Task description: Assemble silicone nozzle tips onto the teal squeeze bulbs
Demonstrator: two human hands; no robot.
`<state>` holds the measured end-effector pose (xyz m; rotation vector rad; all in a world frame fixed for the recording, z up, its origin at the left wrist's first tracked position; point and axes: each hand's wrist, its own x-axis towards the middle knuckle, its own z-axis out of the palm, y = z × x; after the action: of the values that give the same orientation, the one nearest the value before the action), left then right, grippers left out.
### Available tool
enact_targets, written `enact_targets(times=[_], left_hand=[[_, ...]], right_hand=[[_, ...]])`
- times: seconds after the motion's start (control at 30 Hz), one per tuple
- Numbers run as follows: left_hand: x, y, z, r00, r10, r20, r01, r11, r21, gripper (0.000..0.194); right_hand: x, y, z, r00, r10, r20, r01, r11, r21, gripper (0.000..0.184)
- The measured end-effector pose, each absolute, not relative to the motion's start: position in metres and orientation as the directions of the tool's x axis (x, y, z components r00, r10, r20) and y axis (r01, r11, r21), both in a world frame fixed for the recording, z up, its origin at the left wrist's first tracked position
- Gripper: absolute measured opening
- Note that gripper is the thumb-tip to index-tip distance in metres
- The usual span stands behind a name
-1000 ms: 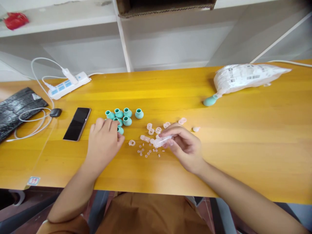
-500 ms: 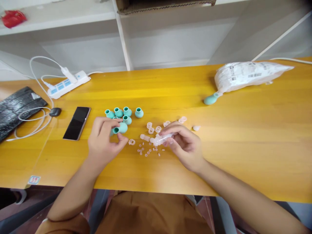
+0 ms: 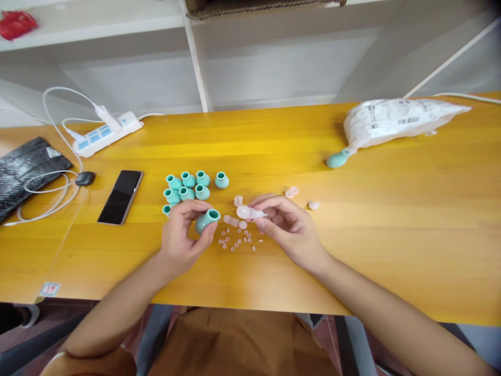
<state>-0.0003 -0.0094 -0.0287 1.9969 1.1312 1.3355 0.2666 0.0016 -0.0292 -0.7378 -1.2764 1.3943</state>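
My left hand (image 3: pixel 186 232) grips a teal rubber bulb (image 3: pixel 205 221), its open neck tilted toward the right. In my right hand (image 3: pixel 291 227) is a translucent plastic nozzle (image 3: pixel 252 212), pinched by its narrow end with the wide end facing the bulb. The two parts are apart. Several more teal bulbs (image 3: pixel 187 180) stand upright behind my left hand, necks up. Between and below the hands lie a clear plastic tube piece (image 3: pixel 231 221), a clear ring (image 3: pixel 238 200) and several tiny rings (image 3: pixel 236 244). My right hand hides part of the loose pieces.
A phone (image 3: pixel 120 197) lies left of the bulbs, near a white power strip (image 3: pixel 108 134) with cables and a black plastic package (image 3: pixel 29 175). At the back right rests a white plastic bag (image 3: pixel 403 121) beside an assembled teal bulb (image 3: pixel 337 159). Clear pieces (image 3: pixel 291 192) lie beyond my right hand.
My left hand has picked up a bulb from the group and brought it right, toward the nozzle. My right hand has turned the nozzle so its wide end points left.
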Motion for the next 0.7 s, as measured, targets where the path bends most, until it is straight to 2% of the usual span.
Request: enact_targets(times=[0.07, 0.17, 0.23, 0.37, 0.5, 0.7], left_hand=[[0.005, -0.011, -0.025, 0.240, 0.814, 0.530, 0.341, -0.581, 0.739, 0.035], [0.009, -0.011, -0.016, 0.352, 0.763, 0.542, 0.393, -0.646, 0.654, 0.027], [0.009, -0.010, -0.013, 0.362, 0.757, 0.544, 0.419, -0.654, 0.630, 0.023], [0.005, -0.009, -0.017, 0.300, 0.808, 0.507, 0.442, -0.589, 0.677, 0.027], [0.001, -0.010, -0.023, 0.301, 0.805, 0.511, 0.332, -0.590, 0.736, 0.025], [0.004, -0.009, -0.017, 0.319, 0.796, 0.514, 0.363, -0.604, 0.710, 0.025]], right_hand=[[0.267, 0.003, -0.029, -0.263, 0.943, 0.204, -0.288, 0.125, -0.949, 0.014], [0.268, 0.003, -0.029, -0.283, 0.935, 0.216, -0.283, 0.134, -0.950, 0.011], [0.268, 0.002, -0.029, -0.296, 0.931, 0.214, -0.270, 0.133, -0.954, 0.012], [0.268, -0.001, -0.030, -0.336, 0.928, 0.160, -0.245, 0.078, -0.966, 0.015], [0.267, -0.003, -0.030, -0.381, 0.916, 0.129, -0.292, 0.013, -0.956, 0.016], [0.268, -0.003, -0.030, -0.371, 0.916, 0.153, -0.267, 0.052, -0.962, 0.015]])
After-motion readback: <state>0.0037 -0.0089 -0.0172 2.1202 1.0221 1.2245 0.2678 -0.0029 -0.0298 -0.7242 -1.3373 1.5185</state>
